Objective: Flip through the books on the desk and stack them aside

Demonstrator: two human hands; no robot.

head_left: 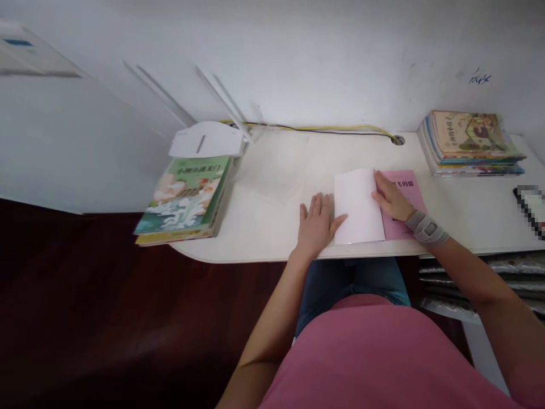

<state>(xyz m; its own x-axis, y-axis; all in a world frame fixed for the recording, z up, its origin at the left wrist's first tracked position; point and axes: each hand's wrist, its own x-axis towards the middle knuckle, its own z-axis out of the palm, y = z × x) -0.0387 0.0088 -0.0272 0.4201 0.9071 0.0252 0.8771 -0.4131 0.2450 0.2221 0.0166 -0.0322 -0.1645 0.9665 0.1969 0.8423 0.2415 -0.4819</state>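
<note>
A thin book point(358, 213) lies spread on the white table in front of me, its left side a blank white sheet and its right side a pink page point(415, 196) with dark printed characters. My left hand point(315, 227) rests flat on the table beside the book, fingers spread, its thumb on the white sheet's left edge. Over the pink page is my right hand point(394, 200), fingertips touching near the fold between the two sides and thumb apart. Part of the pink page is hidden beneath it. A grey band point(428, 228) wraps my right wrist.
A stack of picture books point(183, 196) stands at the table's left end, before a white router point(208, 140) with antennas. Another book stack point(472, 139) is at the back right, near a blurred-out phone-like object point(532, 207). Cables point(323, 129) run along the wall.
</note>
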